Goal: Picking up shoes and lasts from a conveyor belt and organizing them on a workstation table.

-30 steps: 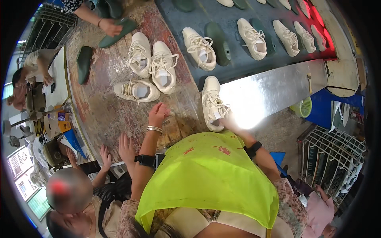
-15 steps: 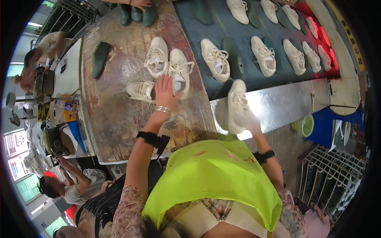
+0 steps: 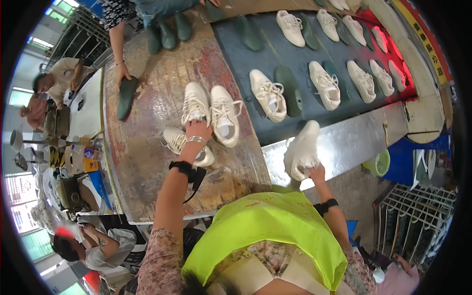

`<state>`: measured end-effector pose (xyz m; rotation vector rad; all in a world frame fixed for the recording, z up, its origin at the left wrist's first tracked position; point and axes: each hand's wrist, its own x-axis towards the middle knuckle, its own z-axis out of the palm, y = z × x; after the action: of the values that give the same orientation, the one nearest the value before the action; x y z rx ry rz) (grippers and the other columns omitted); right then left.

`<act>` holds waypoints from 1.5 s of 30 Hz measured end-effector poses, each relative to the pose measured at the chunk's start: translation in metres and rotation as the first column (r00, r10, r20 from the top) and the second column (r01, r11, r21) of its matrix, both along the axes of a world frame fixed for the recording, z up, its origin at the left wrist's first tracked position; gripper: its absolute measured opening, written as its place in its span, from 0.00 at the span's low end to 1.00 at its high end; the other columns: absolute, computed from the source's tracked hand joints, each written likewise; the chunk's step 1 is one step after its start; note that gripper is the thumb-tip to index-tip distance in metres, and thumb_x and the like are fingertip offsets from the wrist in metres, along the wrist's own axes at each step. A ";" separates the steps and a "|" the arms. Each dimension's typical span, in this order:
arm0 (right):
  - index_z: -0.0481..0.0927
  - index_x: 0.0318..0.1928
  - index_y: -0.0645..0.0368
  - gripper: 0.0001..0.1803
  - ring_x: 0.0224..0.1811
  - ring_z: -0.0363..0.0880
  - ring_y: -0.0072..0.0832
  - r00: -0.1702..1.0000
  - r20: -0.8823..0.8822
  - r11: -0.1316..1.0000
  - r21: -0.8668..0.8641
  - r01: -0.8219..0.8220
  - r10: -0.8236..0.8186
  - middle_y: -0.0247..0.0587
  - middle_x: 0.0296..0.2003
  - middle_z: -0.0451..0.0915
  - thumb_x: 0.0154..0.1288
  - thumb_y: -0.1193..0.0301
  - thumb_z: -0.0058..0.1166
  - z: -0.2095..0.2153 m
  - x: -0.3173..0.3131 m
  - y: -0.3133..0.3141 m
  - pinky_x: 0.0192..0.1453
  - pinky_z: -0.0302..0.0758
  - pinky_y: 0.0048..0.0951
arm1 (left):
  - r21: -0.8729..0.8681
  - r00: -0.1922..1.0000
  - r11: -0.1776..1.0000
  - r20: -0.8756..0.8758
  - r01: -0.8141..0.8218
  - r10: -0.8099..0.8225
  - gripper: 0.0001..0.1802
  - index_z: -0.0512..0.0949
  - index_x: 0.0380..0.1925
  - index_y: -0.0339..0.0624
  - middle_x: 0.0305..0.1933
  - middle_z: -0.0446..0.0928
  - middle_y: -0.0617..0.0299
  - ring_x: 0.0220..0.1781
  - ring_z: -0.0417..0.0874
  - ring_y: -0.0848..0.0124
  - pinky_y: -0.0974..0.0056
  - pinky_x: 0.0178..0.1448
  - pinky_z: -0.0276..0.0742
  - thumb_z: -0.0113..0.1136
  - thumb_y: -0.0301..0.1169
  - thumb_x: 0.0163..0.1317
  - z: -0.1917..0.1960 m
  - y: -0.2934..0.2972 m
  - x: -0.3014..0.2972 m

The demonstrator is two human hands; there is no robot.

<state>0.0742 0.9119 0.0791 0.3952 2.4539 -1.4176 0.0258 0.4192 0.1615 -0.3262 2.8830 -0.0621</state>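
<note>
1. The left hand (image 3: 198, 130) reaches forward on a long, nearly straight arm, a dark watch strap and a thin bracelet at the wrist. Its fingers curl down over the heel of a white laced sneaker (image 3: 195, 104), closing on the heel rim.
2. That sneaker stands upright on the worn surface (image 3: 147, 147), side by side and touching a second white sneaker (image 3: 225, 115) on its right. A third sneaker (image 3: 186, 145) lies on its side just beneath the wrist.
3. The right hand (image 3: 316, 173) is raised at the edge of the metal ledge (image 3: 354, 142), elbow bent, a dark band on the wrist. Its fingers pinch the lower end of a white sneaker held off the surface (image 3: 302, 150), sole turned outward and toe pointing up.
4. The surface is scuffed brown wood with pale, glossy smears; the ledge is dull brushed steel.
5. Beyond lies a dark blue conveyor belt (image 3: 246, 59) carrying more white sneakers beside dark green foot-shaped lasts (image 3: 286, 90), smooth and matte.
6. The sneakers look like soft, pale leather with woven laces and rounded toes.
7. At far left, another person's hand (image 3: 121, 72) rests by a dark green last (image 3: 126, 97) on the surface.
</note>
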 end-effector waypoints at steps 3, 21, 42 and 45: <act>0.72 0.50 0.62 0.27 0.41 0.79 0.39 0.997 0.058 0.970 0.234 -0.064 0.051 0.49 0.38 0.80 0.51 0.63 0.60 -0.008 -0.007 -0.005 0.44 0.73 0.33 | 0.074 0.998 0.997 -0.063 0.026 -0.021 0.19 0.79 0.28 0.42 0.30 0.80 0.53 0.41 0.77 0.61 0.56 0.52 0.59 0.48 0.45 0.57 -0.010 0.014 0.042; 0.66 0.57 0.63 0.39 0.34 0.78 0.23 0.929 0.347 0.907 -0.420 0.030 0.130 0.38 0.36 0.78 0.50 0.54 0.64 0.046 0.001 -0.003 0.35 0.74 0.21 | 0.317 0.992 0.948 -0.129 0.038 0.004 0.35 0.63 0.61 0.57 0.50 0.69 0.50 0.50 0.72 0.51 0.47 0.54 0.64 0.58 0.49 0.52 0.026 0.091 0.049; 0.69 0.53 0.64 0.26 0.35 0.79 0.26 0.891 0.451 0.916 -0.374 0.148 0.040 0.42 0.40 0.77 0.56 0.63 0.56 0.012 -0.002 -0.007 0.36 0.77 0.25 | 0.699 0.944 0.711 0.185 0.068 -0.272 0.37 0.63 0.58 0.42 0.51 0.68 0.41 0.50 0.73 0.49 0.55 0.55 0.69 0.57 0.49 0.51 0.001 0.109 0.130; 0.69 0.53 0.64 0.27 0.38 0.78 0.27 0.923 0.384 0.915 -0.365 0.174 -0.023 0.41 0.41 0.77 0.56 0.63 0.58 0.011 0.005 -0.015 0.40 0.77 0.27 | 0.706 0.910 0.707 0.270 0.035 -0.315 0.39 0.60 0.60 0.43 0.55 0.65 0.39 0.51 0.73 0.48 0.54 0.56 0.68 0.57 0.50 0.50 0.005 0.106 0.127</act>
<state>0.0797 0.8970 0.0906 0.6370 1.8173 -1.6543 0.1527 0.5257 0.1661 0.1119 2.3183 0.8183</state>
